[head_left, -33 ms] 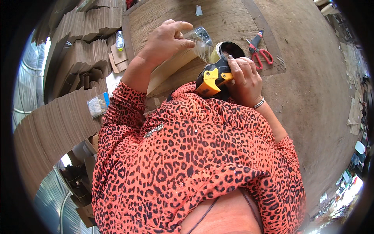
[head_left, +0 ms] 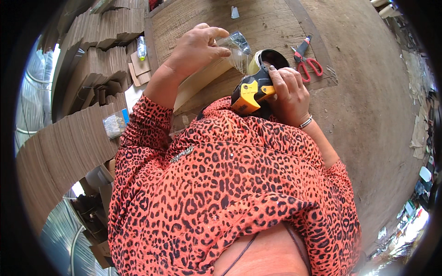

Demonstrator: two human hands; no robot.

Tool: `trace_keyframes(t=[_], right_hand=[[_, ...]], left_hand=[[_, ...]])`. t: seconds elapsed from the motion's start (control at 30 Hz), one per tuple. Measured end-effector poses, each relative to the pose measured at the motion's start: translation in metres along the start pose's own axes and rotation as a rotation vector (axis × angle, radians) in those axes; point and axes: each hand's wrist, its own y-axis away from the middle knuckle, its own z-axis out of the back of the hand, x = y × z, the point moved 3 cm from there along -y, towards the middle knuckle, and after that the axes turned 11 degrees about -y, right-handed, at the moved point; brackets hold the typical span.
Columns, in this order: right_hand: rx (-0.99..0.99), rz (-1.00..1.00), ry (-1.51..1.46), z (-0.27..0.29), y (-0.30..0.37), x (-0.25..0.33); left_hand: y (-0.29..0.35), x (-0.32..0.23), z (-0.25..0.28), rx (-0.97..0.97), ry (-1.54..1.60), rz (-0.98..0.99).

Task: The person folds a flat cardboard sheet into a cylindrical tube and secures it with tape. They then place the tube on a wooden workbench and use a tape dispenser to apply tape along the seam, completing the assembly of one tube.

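My left hand point(head_left: 195, 48) is over the wooden table, with thumb and forefinger curled at the loose end of a strip of clear tape point(head_left: 240, 60). A shiny, creased part of that tape catches the light beyond the fingertips. My right hand point(head_left: 290, 94) is wrapped round a yellow and black tape gun point(head_left: 248, 94), held close against my front. The tape roll point(head_left: 253, 65) sits at the gun's far end, and the strip lies between it and my left hand. Part of the gun's handle is hidden by my fingers and top.
Red-handled scissors point(head_left: 308, 66) lie on the wooden table point(head_left: 189, 16) near its right edge. A small white piece point(head_left: 235, 12) is farther back. Stacks of flat cardboard point(head_left: 69, 145) line the left, with a small clear bottle point(head_left: 142, 48) and a plastic packet point(head_left: 115, 125) on them.
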Motion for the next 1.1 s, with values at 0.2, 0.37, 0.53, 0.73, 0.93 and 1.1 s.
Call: trace_keyframes(t=[0.2,0.37,0.53,0.73,0.93,1.1], right_hand=[[0.035,-0.011,-0.015,0.002,-0.001,0.002],[0.048,-0.034,-0.024,0.003,0.001,0.003],[0.094,-0.032,-0.009,0.001,-0.003,0.006],[0.175,-0.075,0.014,-0.007,-0.003,0.007],[0.165,-0.110,0.039,-0.007,-0.002,0.005],[0.153,-0.150,0.026,-0.008,0.001,0.001]], left_hand=[[-0.020,0.003,-0.003,0.217,-0.143,-0.043],[-0.030,0.005,-0.002,0.392,0.006,-0.006],[-0.042,-0.003,0.004,0.282,-0.044,-0.108],[-0.041,-0.022,0.003,0.118,-0.169,-0.402],[-0.027,-0.045,0.012,0.114,-0.169,-0.523],[-0.023,-0.053,0.016,0.042,-0.147,-0.607]])
